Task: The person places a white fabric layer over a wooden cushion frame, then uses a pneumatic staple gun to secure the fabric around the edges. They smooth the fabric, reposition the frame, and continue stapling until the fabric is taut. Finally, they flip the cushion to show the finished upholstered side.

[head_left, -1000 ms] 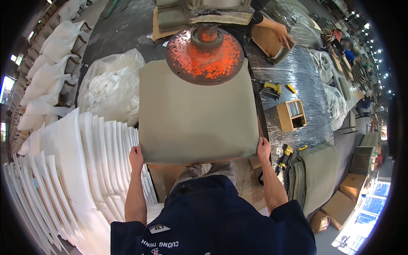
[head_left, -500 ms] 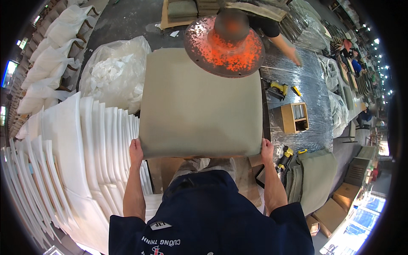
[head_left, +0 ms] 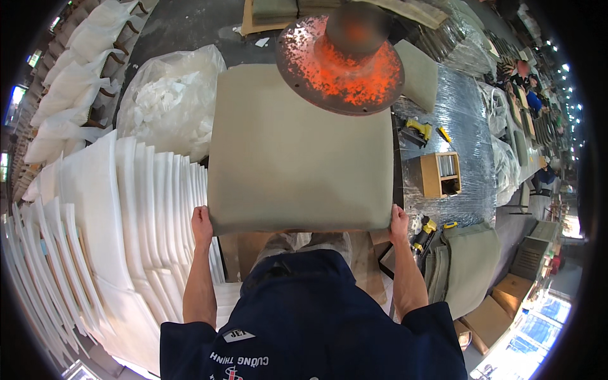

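A square seat pad covered in grey-green fabric (head_left: 297, 158) lies flat in front of me. My left hand (head_left: 201, 225) is closed on its near left corner. At the near right corner, my right hand (head_left: 399, 223) grips it the same way. A round, flared dome with mottled orange and black paint (head_left: 342, 79) blocks the pad's far right part from view. What lies under the pad is mostly hidden.
White foam sheets (head_left: 142, 209) stand packed at left, below a clear bag of scraps (head_left: 168, 104). On the film-wrapped surface (head_left: 468, 126) at right are a yellow staple gun (head_left: 418, 132) and a wooden box (head_left: 440, 174). Another yellow air tool (head_left: 424, 234) sits beside folded green fabric (head_left: 472, 263).
The other person's forearm at the upper right has gone from view, and a grey-green piece now shows beside the dome there. My hands stay at the pad's near corners.
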Demonstrator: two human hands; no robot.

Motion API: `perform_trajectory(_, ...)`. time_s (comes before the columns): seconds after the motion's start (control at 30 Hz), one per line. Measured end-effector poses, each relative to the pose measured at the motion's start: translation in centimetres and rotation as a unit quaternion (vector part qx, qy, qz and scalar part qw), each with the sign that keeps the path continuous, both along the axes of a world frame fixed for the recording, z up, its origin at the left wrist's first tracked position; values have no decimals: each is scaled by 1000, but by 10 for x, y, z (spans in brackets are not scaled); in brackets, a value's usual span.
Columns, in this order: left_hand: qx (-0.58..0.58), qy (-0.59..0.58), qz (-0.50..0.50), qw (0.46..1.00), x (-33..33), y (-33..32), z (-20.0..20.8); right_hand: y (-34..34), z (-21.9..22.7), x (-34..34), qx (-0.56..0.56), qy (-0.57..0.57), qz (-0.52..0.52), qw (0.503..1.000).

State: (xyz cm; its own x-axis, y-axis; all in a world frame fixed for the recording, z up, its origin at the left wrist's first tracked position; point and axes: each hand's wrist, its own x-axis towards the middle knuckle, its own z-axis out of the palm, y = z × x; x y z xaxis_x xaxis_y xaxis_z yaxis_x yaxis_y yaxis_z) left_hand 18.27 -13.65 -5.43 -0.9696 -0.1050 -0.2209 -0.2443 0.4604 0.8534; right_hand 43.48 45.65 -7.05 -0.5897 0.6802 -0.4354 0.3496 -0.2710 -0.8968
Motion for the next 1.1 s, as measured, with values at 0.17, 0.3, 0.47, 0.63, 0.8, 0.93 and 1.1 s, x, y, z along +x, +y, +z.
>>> perform_trajectory(0.17, 97, -98, 177, 974, 45, 0, 24, -34, 34, 17, -70, -89, -121, 986)
perform_trajectory(0.3, 367, -188, 302, 860, 100, 0, 11, -65, 16, 72, -198, -88, -210, 953)
perform_trajectory(0.47, 465, -276, 268, 797, 107, 66, 45, -149, 54, 45, -282, -139, -88, 945)
perform_trajectory(0.63, 517, -292, 226, 772, 94, 90, 40, -161, 66, 2, -325, -57, -32, 943)
perform_trajectory(0.8, 525, -296, 230, 764, 91, 101, 40, -154, 58, -13, -332, -48, -63, 940)
perform_trajectory(0.93, 514, -351, 177, 763, 92, 91, 29, -156, 49, -8, -331, -37, -52, 941)
perform_trajectory(1.1, 522, -363, 150, 757, 93, 100, 27, -160, 61, -19, -335, -76, -40, 938)
